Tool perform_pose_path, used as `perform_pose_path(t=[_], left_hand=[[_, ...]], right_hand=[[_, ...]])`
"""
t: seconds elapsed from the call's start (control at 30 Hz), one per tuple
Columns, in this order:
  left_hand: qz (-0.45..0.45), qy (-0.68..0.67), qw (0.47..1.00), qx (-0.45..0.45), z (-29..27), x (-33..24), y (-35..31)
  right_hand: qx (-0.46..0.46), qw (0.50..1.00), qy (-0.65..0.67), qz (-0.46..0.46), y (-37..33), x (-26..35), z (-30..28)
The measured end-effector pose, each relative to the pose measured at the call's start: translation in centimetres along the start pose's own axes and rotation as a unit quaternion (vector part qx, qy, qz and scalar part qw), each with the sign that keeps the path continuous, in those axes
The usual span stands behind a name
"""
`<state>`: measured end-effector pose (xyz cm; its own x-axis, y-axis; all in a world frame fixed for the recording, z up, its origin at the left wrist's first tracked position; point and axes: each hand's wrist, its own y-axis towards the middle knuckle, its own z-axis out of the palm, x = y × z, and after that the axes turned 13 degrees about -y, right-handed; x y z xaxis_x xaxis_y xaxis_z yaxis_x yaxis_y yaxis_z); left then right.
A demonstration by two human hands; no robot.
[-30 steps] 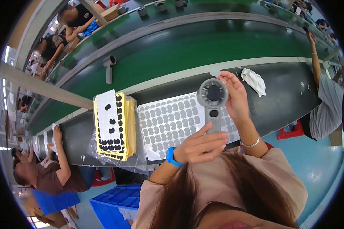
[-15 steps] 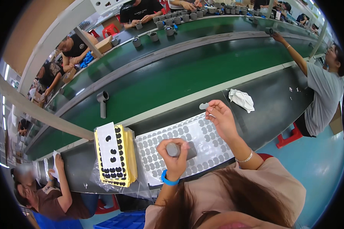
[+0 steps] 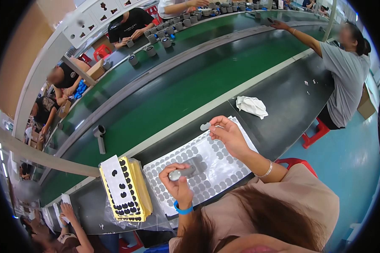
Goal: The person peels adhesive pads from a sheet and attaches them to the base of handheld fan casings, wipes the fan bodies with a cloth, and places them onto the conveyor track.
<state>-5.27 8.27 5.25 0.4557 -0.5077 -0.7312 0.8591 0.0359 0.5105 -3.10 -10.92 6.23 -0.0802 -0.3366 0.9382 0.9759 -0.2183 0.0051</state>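
My left hand (image 3: 178,187), with a blue band at its wrist, is closed around a grey plastic handle-shaped part (image 3: 179,174). Its rounded end points up toward me, and the far end of the part is partly lost in blur. Between thumb and fingertips, my right hand (image 3: 228,134) pinches a small grey double-lobed sticker (image 3: 205,126), held apart from the part. Below both hands lies a white sheet of grey stickers (image 3: 217,157), with a bare strip through its middle.
Left of the sheet, a stack of yellow-backed sheets with black stickers (image 3: 136,198) sits in clear plastic. Crumpled white paper (image 3: 252,106) lies beyond my right hand. A grey handled part (image 3: 99,139) rests on the green conveyor (image 3: 164,101). Co-workers sit on both sides and opposite.
My left hand has tilted the grey part, so a longer face of it shows now. The sticker stays pinched in my right hand. The whole view has shifted and turned a little.
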Motion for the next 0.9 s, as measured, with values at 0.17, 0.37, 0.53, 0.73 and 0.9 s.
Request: perform_pose_path(t=[0.17,0.37,0.53,0.73,0.9], left_hand=[[-0.087,-0.065,0.994,0.016,0.1,-1.0,-0.8],[-0.057,0.139,0.972,0.182,1.0,-1.4,-1.0],[-0.032,0.179,0.948,0.260,2.8,-1.7,-0.3],[0.056,0.201,0.943,0.260,2.2,-1.0,-0.4],[0.091,0.286,0.919,0.257,0.8,-1.8,0.6]], right_hand=[[0.010,1.000,-0.025,0.005,-0.3,-0.1,0.6],[0.008,0.994,-0.104,-0.046,-1.4,0.5,2.2],[0.048,0.981,-0.127,-0.138,-2.9,2.9,4.1],[0.059,0.921,-0.266,-0.278,-3.1,2.9,6.3],[0.045,0.930,-0.243,-0.271,-1.9,2.9,6.5]])
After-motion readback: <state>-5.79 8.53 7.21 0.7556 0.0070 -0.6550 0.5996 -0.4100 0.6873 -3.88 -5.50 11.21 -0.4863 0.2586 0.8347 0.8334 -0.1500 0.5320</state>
